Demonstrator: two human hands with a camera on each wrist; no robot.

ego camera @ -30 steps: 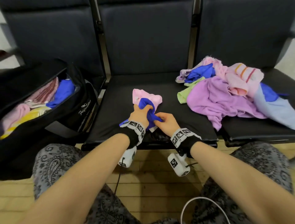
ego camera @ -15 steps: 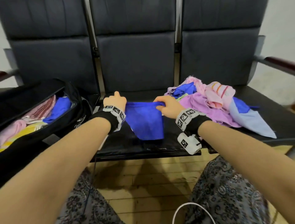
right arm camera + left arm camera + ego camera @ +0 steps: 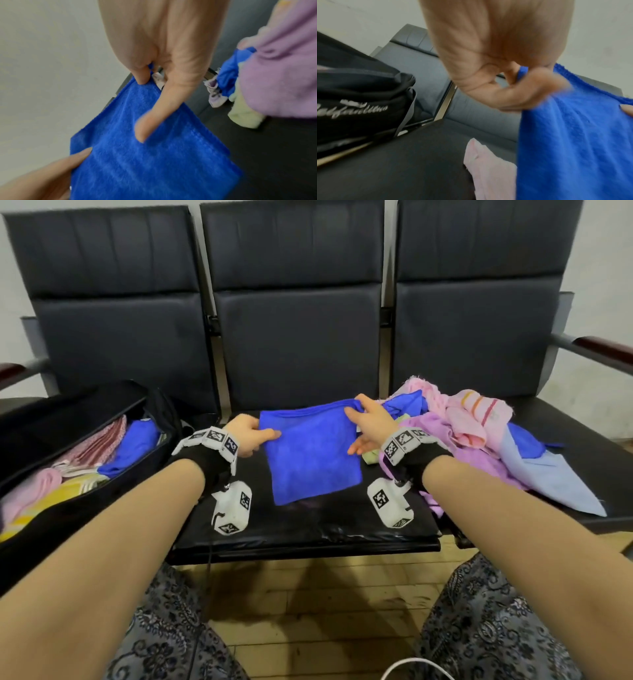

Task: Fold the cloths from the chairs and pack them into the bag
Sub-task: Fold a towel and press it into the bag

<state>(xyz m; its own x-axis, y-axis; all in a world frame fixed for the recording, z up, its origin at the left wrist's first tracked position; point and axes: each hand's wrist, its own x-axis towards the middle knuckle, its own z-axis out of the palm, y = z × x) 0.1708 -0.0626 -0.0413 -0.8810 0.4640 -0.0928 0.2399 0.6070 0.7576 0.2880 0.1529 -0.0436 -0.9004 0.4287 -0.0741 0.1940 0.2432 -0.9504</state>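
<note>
While both hands hold it up, the blue cloth point(image 3: 310, 451) hangs spread out over the middle chair seat point(image 3: 308, 529). The left hand point(image 3: 247, 434) pinches the cloth's top corner at 9 o'clock, with the thumb on the front. The right hand point(image 3: 368, 422) pinches the other top corner at 3 o'clock, and one finger point(image 3: 150, 119) lies straight across the cloth. A folded pink cloth point(image 3: 488, 169) lies on the seat under the blue one. The black bag point(image 3: 85, 491) sits open at 9 o'clock on the next chair, with pink, yellow and blue cloths inside. A messy pile of cloths point(image 3: 479, 440) waits at 3 o'clock on the right chair.
</note>
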